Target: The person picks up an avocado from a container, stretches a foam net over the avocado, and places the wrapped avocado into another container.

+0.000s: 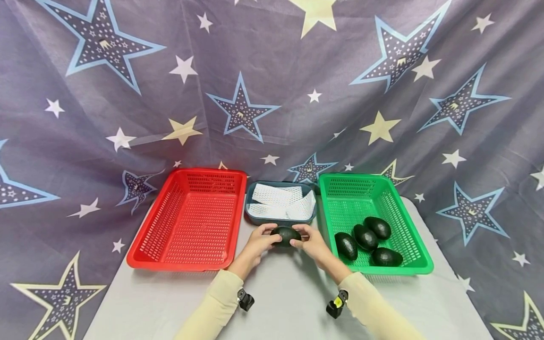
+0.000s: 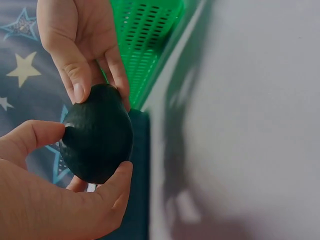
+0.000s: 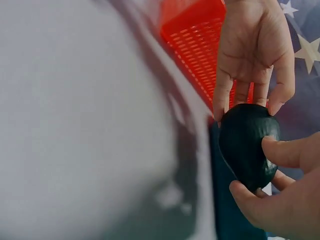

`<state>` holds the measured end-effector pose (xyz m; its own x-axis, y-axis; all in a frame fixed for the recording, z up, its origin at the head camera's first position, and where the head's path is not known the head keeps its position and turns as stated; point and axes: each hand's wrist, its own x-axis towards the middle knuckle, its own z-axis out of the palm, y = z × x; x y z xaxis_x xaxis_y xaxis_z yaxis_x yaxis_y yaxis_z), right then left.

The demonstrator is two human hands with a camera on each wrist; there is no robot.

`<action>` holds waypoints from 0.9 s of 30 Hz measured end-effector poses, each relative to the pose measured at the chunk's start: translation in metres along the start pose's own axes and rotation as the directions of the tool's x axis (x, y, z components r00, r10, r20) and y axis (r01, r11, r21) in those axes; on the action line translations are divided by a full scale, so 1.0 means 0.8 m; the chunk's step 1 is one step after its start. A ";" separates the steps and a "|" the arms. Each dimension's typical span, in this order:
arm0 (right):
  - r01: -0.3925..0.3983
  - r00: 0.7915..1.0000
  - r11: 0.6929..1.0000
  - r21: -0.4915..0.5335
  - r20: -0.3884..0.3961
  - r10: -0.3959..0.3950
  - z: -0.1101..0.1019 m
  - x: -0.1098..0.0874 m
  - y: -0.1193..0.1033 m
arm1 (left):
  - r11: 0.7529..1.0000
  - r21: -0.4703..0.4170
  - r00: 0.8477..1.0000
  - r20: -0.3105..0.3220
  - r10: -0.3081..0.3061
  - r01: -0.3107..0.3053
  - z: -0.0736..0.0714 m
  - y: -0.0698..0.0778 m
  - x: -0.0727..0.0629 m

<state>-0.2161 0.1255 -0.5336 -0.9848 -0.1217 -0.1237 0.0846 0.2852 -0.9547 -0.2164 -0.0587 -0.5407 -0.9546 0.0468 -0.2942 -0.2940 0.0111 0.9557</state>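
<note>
Between both hands is a dark green avocado, held lengthwise just in front of the blue tray. My left hand grips its left end, the thumb and fingertips on opposite sides of the skin. At the other end my right hand pinches it in the same manner. The left wrist view shows the avocado with fingertips of both hands on it. In the right wrist view the avocado's stem end points toward the right hand. Several more avocados lie in the green basket at the right.
A red basket stands at the left, its mesh floor showing. White foam net sleeves lie in the blue tray between the baskets. A starry curtain hangs behind the white-covered table.
</note>
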 end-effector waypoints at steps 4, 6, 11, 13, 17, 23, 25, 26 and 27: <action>-0.005 1.000 1.000 -0.007 0.008 0.005 0.003 -0.001 0.003 | 1.000 0.008 1.000 -0.011 -0.009 0.009 0.000 -0.007 0.002; 0.002 1.000 1.000 -0.010 0.008 -0.002 0.005 -0.001 0.006 | 1.000 0.007 1.000 -0.015 -0.018 0.018 -0.001 -0.010 0.003; 0.015 1.000 1.000 -0.018 -0.011 -0.015 0.011 0.005 0.018 | 0.999 -0.010 0.999 -0.022 -0.036 0.036 -0.001 -0.017 0.007; 0.016 1.000 1.000 -0.026 -0.019 -0.017 0.013 0.007 0.022 | 0.999 -0.016 0.999 -0.026 -0.043 0.043 -0.002 -0.019 0.009; -0.001 1.000 1.000 -0.017 -0.006 0.000 0.015 0.007 0.019 | 0.998 -0.031 0.998 -0.019 -0.052 0.051 -0.003 -0.007 -0.003; -0.068 0.998 0.998 0.003 0.009 0.068 0.013 0.015 0.019 | 0.996 -0.045 0.997 -0.001 -0.083 0.083 -0.003 -0.008 0.003; -0.081 0.997 0.997 0.007 0.014 0.081 0.013 0.017 0.019 | 0.995 -0.050 0.996 -0.007 -0.085 0.085 -0.003 -0.019 0.014; -0.083 0.996 0.997 0.006 0.013 0.083 0.013 0.017 0.019 | 0.995 -0.053 0.996 -0.011 -0.086 0.085 -0.004 -0.022 0.017; -0.090 0.996 0.996 0.012 0.015 0.090 0.013 0.018 0.019 | 0.995 -0.054 0.996 -0.015 -0.086 0.085 -0.004 -0.024 0.018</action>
<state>-0.2276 0.1181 -0.5524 -0.9708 -0.1099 -0.2134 0.1751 0.2838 -0.9428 -0.2247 -0.0613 -0.5633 -0.9265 0.0303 -0.3750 -0.3759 -0.0384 0.9259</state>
